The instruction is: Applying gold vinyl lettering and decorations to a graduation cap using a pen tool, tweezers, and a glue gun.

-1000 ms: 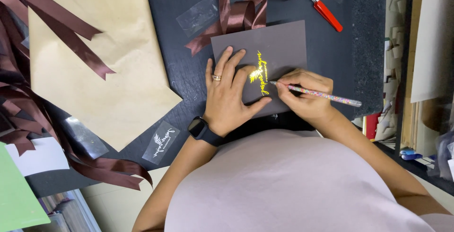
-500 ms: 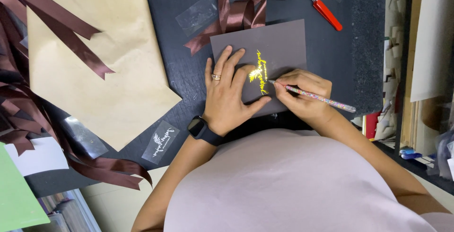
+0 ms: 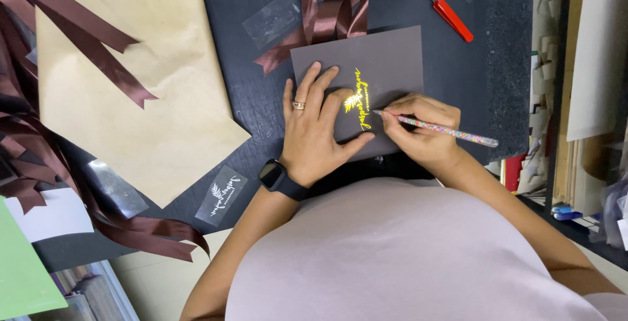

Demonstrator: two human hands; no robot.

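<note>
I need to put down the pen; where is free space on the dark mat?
Bare mat lies between the grey card and the red tool. Ribbons crowd the card's top; the left hand covers its left.

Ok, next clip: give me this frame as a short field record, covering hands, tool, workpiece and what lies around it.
left hand: flat on the dark card, fingers spread, ring on one finger, black watch at the wrist
right hand: grips a multicoloured pen
pen: tip at the gold design
dark card: grey-brown, on the black mat
gold design: leaf motif with script, shiny
black mat: under the card
brown ribbon: looped above the card
red-handled tool: upper right of the mat
kraft paper: large sheet at left
</note>
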